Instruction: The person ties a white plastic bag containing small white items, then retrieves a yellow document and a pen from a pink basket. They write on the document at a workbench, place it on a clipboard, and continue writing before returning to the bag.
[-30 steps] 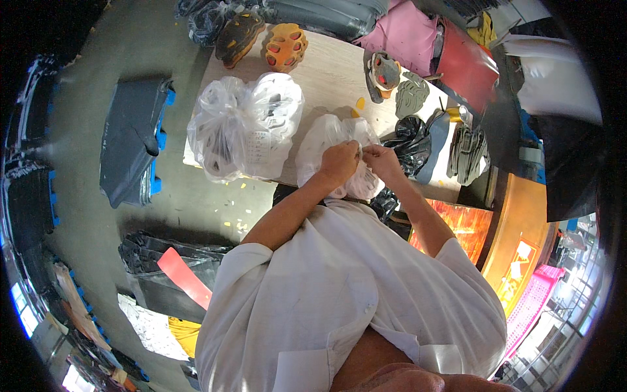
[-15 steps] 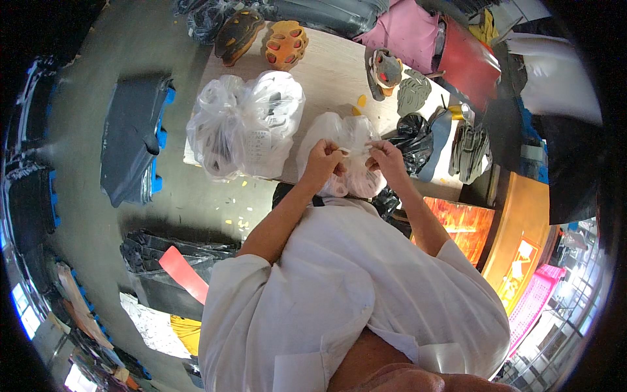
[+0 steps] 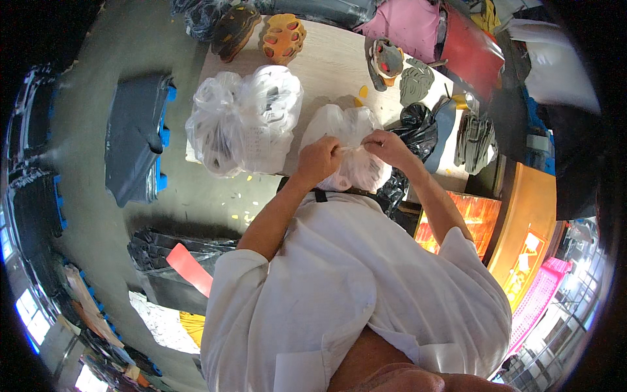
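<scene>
A whitish see-through plastic bag, full of things I cannot make out, sits at the near edge of the table in front of me. My left hand pinches a twisted end of the bag on its left side. On the other side my right hand grips the opposite end between thumb and fingers. A thin strand of plastic stretches between the two hands, drawn tight over the bag's middle. Left of it stands a second stuffed plastic bag, gathered in the middle, with pale shapes showing through.
On the pale table lie an orange piece with holes, dark grey cut pieces, and a black bag. Pink sheets and a red sheet lie at the back right. Dark sheets stand left on the floor.
Both hands have moved slightly apart, pulling the bag's ends outward and tightening the strand between them. The fingers have closed more firmly on the plastic.
</scene>
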The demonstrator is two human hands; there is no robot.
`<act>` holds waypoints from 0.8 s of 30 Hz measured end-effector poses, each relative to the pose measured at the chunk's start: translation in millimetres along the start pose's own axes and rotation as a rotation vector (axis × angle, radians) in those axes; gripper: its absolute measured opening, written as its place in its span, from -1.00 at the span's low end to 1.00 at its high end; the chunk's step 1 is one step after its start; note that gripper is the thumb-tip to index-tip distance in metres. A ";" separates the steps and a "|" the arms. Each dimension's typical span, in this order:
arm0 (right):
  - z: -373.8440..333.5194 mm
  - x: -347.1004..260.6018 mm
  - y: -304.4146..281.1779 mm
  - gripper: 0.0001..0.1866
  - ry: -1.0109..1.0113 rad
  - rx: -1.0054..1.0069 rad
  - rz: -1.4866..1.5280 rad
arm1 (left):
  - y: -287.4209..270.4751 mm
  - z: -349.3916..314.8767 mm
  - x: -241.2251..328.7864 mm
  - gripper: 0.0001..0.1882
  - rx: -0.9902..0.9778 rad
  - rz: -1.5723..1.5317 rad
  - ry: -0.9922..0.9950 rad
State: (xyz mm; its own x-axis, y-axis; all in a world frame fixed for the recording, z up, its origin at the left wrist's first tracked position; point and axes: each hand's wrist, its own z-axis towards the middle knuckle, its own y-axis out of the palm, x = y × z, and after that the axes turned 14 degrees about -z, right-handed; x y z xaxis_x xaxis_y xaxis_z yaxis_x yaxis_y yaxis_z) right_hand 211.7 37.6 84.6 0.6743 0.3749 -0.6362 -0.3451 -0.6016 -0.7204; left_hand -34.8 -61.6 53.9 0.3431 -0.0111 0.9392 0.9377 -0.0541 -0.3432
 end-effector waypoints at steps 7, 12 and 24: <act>-4.5 -8.2 -3.0 -0.88 -0.076 0.092 -0.073 | 7.5 5.0 21.6 -0.79 -0.043 0.232 -0.039; -13.8 -5.7 6.8 -0.90 -0.018 0.225 -0.171 | 1.1 -11.9 -0.8 -0.78 0.019 0.038 -0.069; -16.6 -6.6 5.9 -0.88 -0.010 0.307 -0.243 | 5.5 -5.5 12.5 -0.79 -0.085 0.175 -0.129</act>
State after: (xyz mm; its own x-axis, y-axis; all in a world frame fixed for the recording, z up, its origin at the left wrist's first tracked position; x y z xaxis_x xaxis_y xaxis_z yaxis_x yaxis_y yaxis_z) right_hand 216.1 19.9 89.2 0.7544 0.4886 -0.4384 -0.3563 -0.2561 -0.8986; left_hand -25.7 -67.6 63.8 0.5091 0.1002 0.8549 0.8574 -0.1463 -0.4934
